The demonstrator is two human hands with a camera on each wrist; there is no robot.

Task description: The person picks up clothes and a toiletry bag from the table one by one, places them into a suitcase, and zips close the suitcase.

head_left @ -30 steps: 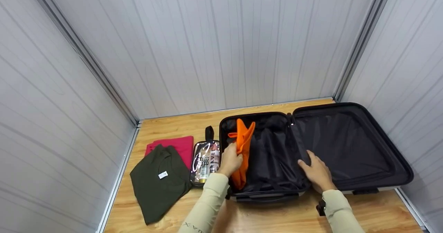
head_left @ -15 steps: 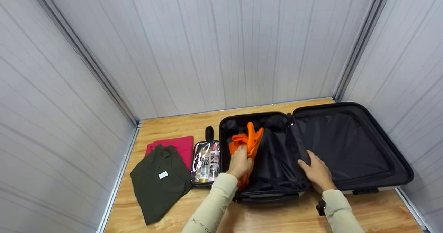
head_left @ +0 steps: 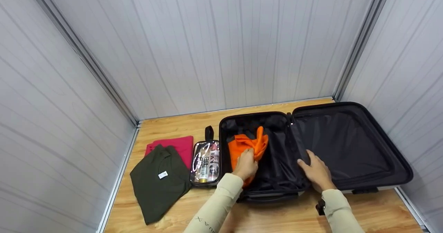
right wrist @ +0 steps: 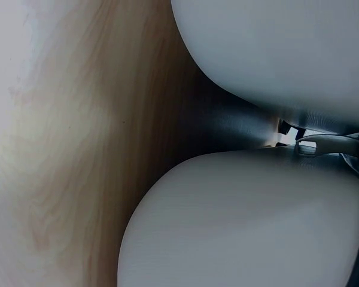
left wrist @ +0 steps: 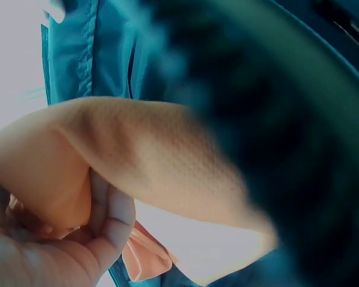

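Note:
My left hand (head_left: 246, 164) grips a bunched orange garment (head_left: 237, 146) inside the left half of an open black-lined suitcase (head_left: 277, 172). In the left wrist view, curled fingers (left wrist: 110, 209) hold the cloth (left wrist: 149, 143), which folds over them and looks pale orange there. What kind of garment it is cannot be seen. My right hand (head_left: 316, 170) holds the dark flap (head_left: 300, 139) by the hinge between the two halves, its thumb over the near side. The right wrist view shows pale outer shells (right wrist: 245, 209) and a metal hinge (right wrist: 332, 145), but not the hand.
Left of the suitcase lies a clear toiletry bag (head_left: 205, 162) with bottles inside. Beyond it, a dark green shirt (head_left: 155, 184) with a white tag partly covers a pink folded garment (head_left: 181, 144). Pale panel walls (head_left: 221, 53) enclose the wooden floor (head_left: 166, 125).
The left hand has moved right and slightly down with the orange garment, which now spreads flatter and lower in the suitcase. My right hand has stayed in place.

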